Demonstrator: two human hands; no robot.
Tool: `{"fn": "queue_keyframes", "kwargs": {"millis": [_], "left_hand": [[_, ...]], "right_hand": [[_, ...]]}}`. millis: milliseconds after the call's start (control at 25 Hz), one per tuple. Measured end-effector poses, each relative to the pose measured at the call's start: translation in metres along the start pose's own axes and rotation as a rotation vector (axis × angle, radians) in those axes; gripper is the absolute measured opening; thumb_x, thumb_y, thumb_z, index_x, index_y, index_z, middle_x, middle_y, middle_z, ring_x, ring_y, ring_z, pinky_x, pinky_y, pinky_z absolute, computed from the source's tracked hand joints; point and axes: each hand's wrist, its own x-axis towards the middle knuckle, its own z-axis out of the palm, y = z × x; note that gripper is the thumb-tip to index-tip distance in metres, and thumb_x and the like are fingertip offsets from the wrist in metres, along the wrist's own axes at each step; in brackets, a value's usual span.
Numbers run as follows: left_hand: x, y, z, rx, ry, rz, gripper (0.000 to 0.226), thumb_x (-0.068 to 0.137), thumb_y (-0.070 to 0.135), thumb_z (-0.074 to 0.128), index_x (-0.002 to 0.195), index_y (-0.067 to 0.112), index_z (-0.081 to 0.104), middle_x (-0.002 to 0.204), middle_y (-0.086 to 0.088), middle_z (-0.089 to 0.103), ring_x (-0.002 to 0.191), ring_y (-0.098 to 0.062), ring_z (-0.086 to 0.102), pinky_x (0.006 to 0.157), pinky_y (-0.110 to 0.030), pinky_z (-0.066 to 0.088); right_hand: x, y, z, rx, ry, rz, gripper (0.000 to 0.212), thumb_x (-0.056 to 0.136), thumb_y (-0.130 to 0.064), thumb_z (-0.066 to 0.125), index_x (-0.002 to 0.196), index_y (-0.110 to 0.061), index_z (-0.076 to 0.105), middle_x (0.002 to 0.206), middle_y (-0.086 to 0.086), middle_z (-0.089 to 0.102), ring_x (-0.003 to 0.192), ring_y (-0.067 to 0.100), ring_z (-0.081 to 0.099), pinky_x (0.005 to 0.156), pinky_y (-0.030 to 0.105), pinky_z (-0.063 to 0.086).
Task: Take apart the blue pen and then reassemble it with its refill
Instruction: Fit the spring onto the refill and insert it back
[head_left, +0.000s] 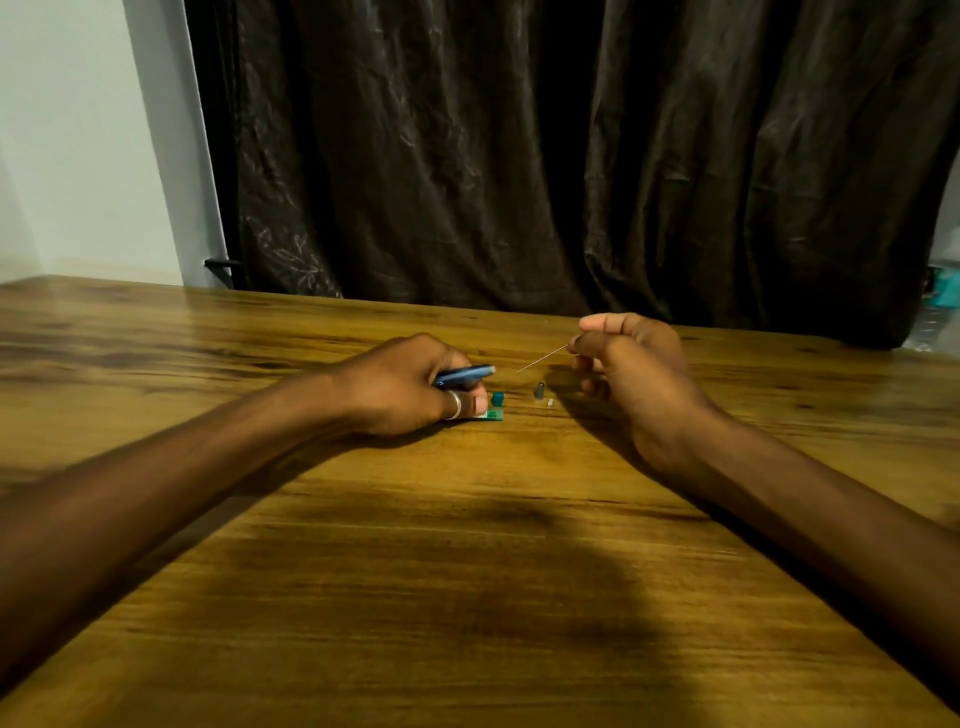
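left hand (410, 387) grips blue pen barrel (464, 375) | right hand (631, 358) pinches thin refill (543, 358)

Most of the blue pen barrel (464, 375) is buried inside the left hand (410, 387), with only its front end poking out past the fingers. A green and white card (492, 414) lies half under that hand's fingertips, its print too small to read. The thin refill (543, 358) vanishes into the right hand (631, 364), so its far end cannot be seen. Three tiny parts on the bench (467, 597), one teal (498, 398), one grey (540, 389), one whitish (550, 402), are too small to identify. Both forearms run off the lower edges.
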Motion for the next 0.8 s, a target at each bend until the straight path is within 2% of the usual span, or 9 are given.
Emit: {"fn": "queue_keyframes", "kwargs": {"millis": [120,280,360,440,480,520,680,800], "left_hand": [[0.002,-0.001,0.002,0.072,0.001,-0.015,0.014,0.092,0.042,0.065,0.094,0.03,0.072,0.088,0.006,0.071,0.086,-0.012,0.066,0.073,-0.036,0.054],[0.0,0.0,0.0,0.053,0.009,-0.003,0.024,0.091,0.052,0.061,0.099,0.031,0.069,0.089,0.005,0.068,0.083,-0.012,0.063,0.068,-0.03,0.048],[-0.001,0.002,-0.002,-0.042,0.024,-0.022,0.035,0.093,0.06,0.05,0.108,0.033,0.066,0.099,0.006,0.068,0.093,-0.012,0.064,0.08,-0.034,0.052],[0.001,0.004,-0.007,-0.095,0.052,-0.028,0.038,0.098,0.058,0.037,0.12,0.038,0.06,0.108,0.009,0.067,0.106,-0.009,0.06,0.098,-0.038,0.048],[0.003,0.005,-0.009,-0.104,0.069,-0.016,0.036,0.101,0.054,0.034,0.125,0.041,0.057,0.108,0.01,0.067,0.109,-0.008,0.059,0.101,-0.036,0.045],[0.004,0.006,-0.011,-0.107,0.076,0.0,0.032,0.103,0.048,0.034,0.126,0.042,0.055,0.104,0.009,0.067,0.106,-0.006,0.058,0.1,-0.033,0.044],[0.003,0.01,-0.014,-0.114,0.096,0.052,0.02,0.104,0.033,0.045,0.116,0.037,0.061,0.092,0.007,0.066,0.085,-0.006,0.058,0.073,-0.025,0.046],[-0.003,0.014,-0.012,-0.26,0.124,0.032,0.02,0.099,0.024,0.058,0.117,0.025,0.066,0.089,0.007,0.068,0.071,-0.005,0.061,0.053,-0.012,0.047]], "right_hand": [[0.0,0.001,0.0,-0.011,-0.017,0.002,0.022,0.089,-0.002,0.061,0.109,-0.013,0.064,0.085,0.003,0.066,0.076,0.01,0.06,0.061,0.024,0.048],[-0.002,0.0,0.001,-0.013,-0.008,-0.014,0.022,0.089,-0.002,0.061,0.109,-0.012,0.064,0.085,0.003,0.066,0.075,0.009,0.06,0.059,0.023,0.048],[-0.001,-0.002,0.001,-0.013,0.008,-0.02,0.022,0.09,-0.002,0.061,0.11,-0.011,0.065,0.085,0.003,0.066,0.074,0.009,0.06,0.058,0.022,0.047],[-0.001,-0.004,0.0,-0.002,0.019,-0.015,0.023,0.09,-0.002,0.062,0.111,-0.01,0.065,0.084,0.003,0.065,0.073,0.011,0.059,0.059,0.023,0.047],[-0.001,-0.004,0.0,0.007,0.021,-0.013,0.023,0.09,-0.002,0.061,0.112,-0.01,0.065,0.083,0.003,0.065,0.073,0.012,0.058,0.059,0.024,0.047],[-0.001,-0.005,0.0,0.015,0.021,-0.012,0.023,0.09,-0.002,0.061,0.112,-0.009,0.064,0.082,0.003,0.064,0.072,0.013,0.057,0.059,0.024,0.046],[-0.002,-0.005,0.001,0.046,0.022,-0.007,0.024,0.091,-0.001,0.06,0.113,-0.009,0.063,0.08,0.004,0.064,0.071,0.014,0.058,0.06,0.025,0.048],[-0.002,-0.006,0.001,0.1,0.015,-0.022,0.026,0.091,0.002,0.06,0.115,-0.007,0.062,0.081,0.006,0.066,0.073,0.014,0.061,0.059,0.021,0.05]]}}
